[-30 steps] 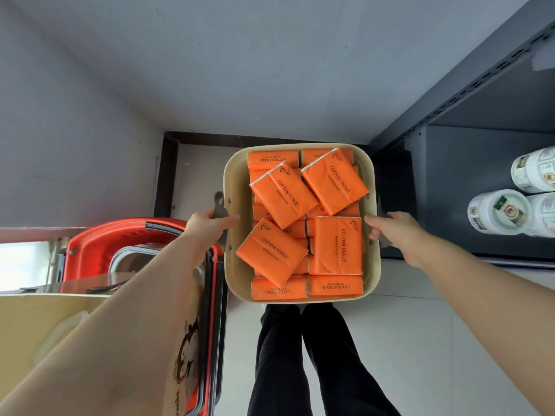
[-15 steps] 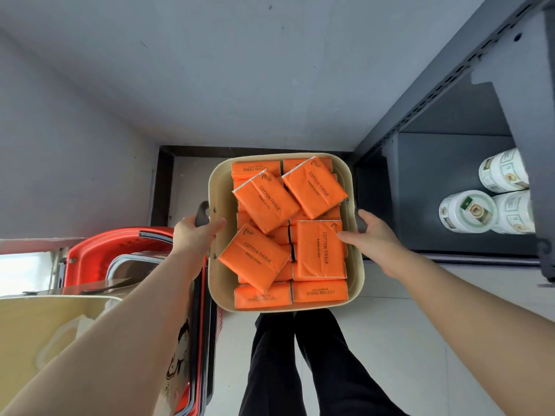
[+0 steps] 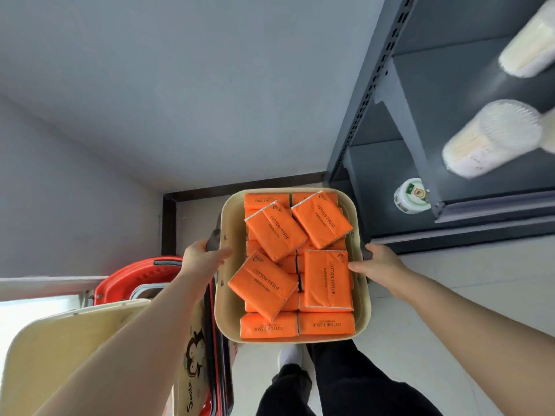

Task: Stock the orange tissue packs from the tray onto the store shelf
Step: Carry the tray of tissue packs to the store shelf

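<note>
A beige tray with rounded corners is held in front of me, filled with several orange tissue packs marked "COTTON TISSUE"; three lie loose on top of the packed rows. My left hand grips the dark handle on the tray's left side. My right hand holds the right rim, its thumb over the edge toward the packs. The dark grey store shelf stands at the right, its lower board just beyond the tray.
Blurred white cylindrical packs lie on the upper shelf, and a white can stands on the lower one. A red shopping basket and a cream cart are at my left. My legs and tiled floor are below.
The view has tilted up and to the right, so more of the shelf shows. Both hands still carry the tray; the right hand has settled back onto the rim.
</note>
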The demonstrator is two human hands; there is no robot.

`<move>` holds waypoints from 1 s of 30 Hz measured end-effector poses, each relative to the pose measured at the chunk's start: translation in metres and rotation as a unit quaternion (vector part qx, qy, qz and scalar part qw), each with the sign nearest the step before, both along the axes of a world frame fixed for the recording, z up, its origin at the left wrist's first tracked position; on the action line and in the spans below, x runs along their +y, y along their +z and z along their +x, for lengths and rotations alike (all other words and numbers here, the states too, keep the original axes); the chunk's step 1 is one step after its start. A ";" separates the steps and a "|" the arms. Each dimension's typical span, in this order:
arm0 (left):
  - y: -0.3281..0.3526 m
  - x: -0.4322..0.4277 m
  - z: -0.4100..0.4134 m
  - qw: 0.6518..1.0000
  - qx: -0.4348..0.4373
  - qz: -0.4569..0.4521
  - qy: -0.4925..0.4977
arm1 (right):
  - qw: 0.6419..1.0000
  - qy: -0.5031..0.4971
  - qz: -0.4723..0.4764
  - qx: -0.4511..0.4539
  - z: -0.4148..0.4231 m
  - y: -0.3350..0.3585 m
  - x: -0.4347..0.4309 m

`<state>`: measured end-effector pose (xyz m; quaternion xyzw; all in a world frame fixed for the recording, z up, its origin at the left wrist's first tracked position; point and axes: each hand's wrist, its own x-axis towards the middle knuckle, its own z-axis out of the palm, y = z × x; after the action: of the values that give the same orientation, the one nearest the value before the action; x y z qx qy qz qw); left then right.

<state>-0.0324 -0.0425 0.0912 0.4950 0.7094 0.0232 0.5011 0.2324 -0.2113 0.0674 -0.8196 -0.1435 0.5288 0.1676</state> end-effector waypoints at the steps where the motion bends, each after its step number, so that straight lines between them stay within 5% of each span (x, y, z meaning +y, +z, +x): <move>1: 0.005 -0.005 0.002 1.000 -0.004 0.001 -0.017 | 1.000 -0.009 0.012 -0.005 0.001 0.000 -0.014; 16: 0.052 -0.118 0.094 0.973 -0.025 0.004 -0.229 | 0.980 -0.192 -0.001 -0.050 -0.006 0.076 -0.217; 30: 0.059 -0.335 0.295 0.928 -0.032 -0.027 -0.371 | 0.911 -0.410 0.022 -0.033 0.085 0.065 -0.477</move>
<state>0.2624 -0.3779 0.1500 0.7085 0.4589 -0.1678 0.5092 0.3173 -0.6885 0.1328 -0.8195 0.1885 0.3828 0.3826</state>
